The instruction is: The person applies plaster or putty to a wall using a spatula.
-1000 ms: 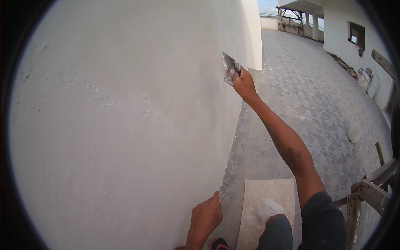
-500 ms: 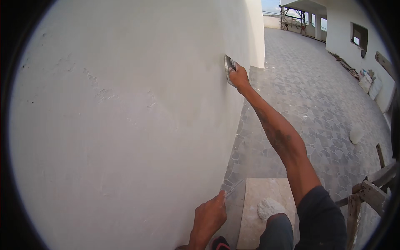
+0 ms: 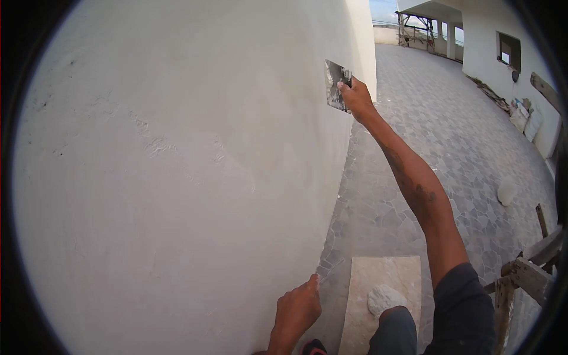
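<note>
My right hand [image 3: 358, 97] is stretched far forward, closed round the handle of a wide putty knife [image 3: 337, 89]. Whitish filler smears the metal blade, which is turned broad side toward me near the far edge of the pale wall [image 3: 195, 195]. Low in the view, my left hand [image 3: 297, 307] is closed by the wall's bottom edge. A thin, flat tool [image 3: 330, 269] sticks out from its fingers, seen nearly edge-on; I cannot tell its kind. Below, a mound of white filler [image 3: 381, 300] sits on a beige board [image 3: 361, 331], partly hidden by my knee.
Rough, flaked patches [image 3: 157, 145] mark the wall's left part. Grey stone-patterned paving [image 3: 426, 130] runs into the distance. Wooden beams [image 3: 529, 278] stand close at the right. Farther back, sacks [image 3: 526, 118] lean against the white building, and scaffolding [image 3: 414, 29] stands at the far end.
My right hand has moved a little right and up with the putty knife, whose blade has turned from nearly edge-on to broad side. My left hand has stayed nearly still.
</note>
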`<state>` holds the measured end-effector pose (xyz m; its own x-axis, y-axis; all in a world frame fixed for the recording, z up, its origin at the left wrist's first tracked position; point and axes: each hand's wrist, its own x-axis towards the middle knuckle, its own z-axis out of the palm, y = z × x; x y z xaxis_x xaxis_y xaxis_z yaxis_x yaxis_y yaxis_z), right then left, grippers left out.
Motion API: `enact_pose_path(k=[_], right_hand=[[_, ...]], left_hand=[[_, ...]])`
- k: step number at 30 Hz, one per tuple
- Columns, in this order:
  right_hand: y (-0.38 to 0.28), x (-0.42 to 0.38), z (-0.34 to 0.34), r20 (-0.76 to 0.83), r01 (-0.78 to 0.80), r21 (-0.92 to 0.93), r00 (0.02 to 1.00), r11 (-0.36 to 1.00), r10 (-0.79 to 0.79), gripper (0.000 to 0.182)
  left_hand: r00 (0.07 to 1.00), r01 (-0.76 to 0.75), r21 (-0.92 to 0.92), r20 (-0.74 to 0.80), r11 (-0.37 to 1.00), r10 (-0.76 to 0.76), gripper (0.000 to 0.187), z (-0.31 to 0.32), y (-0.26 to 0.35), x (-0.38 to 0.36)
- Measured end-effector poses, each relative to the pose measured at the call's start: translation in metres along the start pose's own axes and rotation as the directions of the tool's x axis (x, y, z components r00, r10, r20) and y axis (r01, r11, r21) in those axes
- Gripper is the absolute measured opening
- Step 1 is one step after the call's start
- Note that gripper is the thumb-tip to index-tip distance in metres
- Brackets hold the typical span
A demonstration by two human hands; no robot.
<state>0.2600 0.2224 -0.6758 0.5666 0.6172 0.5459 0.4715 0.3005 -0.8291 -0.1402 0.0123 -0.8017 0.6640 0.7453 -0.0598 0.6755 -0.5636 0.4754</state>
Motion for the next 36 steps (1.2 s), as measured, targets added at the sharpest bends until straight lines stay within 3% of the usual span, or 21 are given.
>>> enact_pose_path(k=[1, 3, 8, 12, 19, 21, 28, 29, 36], right_hand=[[0.000, 0.026, 0.004, -0.033, 0.029, 0.091, 0.999, 0.995, -0.026, 0.030], [-0.021, 0.055, 0.005, -0.036, 0.061, -0.008, 0.997, 0.998, -0.061, 0.029], [-0.035, 0.113, 0.009, -0.007, 0.081, -0.029, 0.997, 0.996, -0.082, 0.030], [-0.050, 0.113, 0.016, 0.027, 0.118, -0.019, 0.993, 0.993, -0.117, 0.027], [-0.078, 0.084, 0.029, 0.022, 0.093, 0.024, 0.995, 0.995, -0.093, 0.033], [-0.086, 0.071, 0.030, 0.030, 0.165, 0.012, 0.986, 0.986, -0.165, 0.035], [-0.123, -0.001, 0.032, 0.046, 0.277, -0.130, 0.961, 0.952, -0.273, 0.038], [-0.128, -0.013, 0.033, 0.061, 0.255, -0.129, 0.966, 0.958, -0.249, 0.041], [-0.130, -0.086, 0.051, 0.063, 0.490, -0.001, 0.870, 0.872, -0.489, 0.045]], left_hand=[[0.999, 0.018, 0.012, 0.041, 1.000, -0.019, 0.027, -0.003, 0.002, 0.002], [0.990, 0.052, 0.034, 0.129, 0.998, -0.056, 0.030, -0.013, 0.007, 0.003], [0.992, 0.045, 0.020, 0.114, 0.999, -0.047, 0.034, -0.012, 0.003, 0.002], [0.992, 0.039, 0.024, 0.122, 0.999, -0.042, 0.034, -0.012, 0.004, 0.002], [0.998, 0.003, -0.004, 0.063, 1.000, -0.002, 0.031, -0.006, 0.000, 0.001], [1.000, -0.023, -0.022, -0.006, 0.999, 0.023, 0.025, -0.002, -0.003, 0.001], [1.000, -0.016, -0.002, 0.018, 1.000, 0.016, 0.021, -0.005, 0.003, 0.000], [1.000, -0.014, -0.003, 0.018, 1.000, 0.014, 0.021, -0.006, 0.004, 0.000], [1.000, -0.008, -0.008, 0.025, 1.000, 0.008, 0.023, -0.006, 0.004, -0.001]])
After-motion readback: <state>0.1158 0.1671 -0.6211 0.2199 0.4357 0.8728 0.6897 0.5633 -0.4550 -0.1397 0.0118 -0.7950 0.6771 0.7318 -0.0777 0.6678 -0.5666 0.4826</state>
